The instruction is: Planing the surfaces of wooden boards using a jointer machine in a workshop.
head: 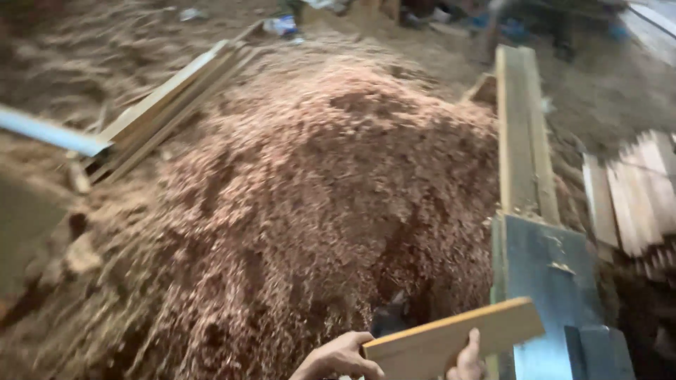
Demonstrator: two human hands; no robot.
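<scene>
A big heap of reddish sawdust (310,211) filled the middle and blocked the way ahead. To the right stood a blue-grey machine table (546,260) with a long plank (521,127); stacked boards (634,197) closed the far right.

Our left hand (338,360) and right hand (467,360) grip a flat pale wooden board (454,338). Before us rises a large reddish-brown sawdust heap (310,211).

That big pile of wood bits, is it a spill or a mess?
The reddish sawdust heap sprawls loose across the floor, against the long plank on the right. Boards lie askew at its upper left. The hands hold a wooden board.
</scene>
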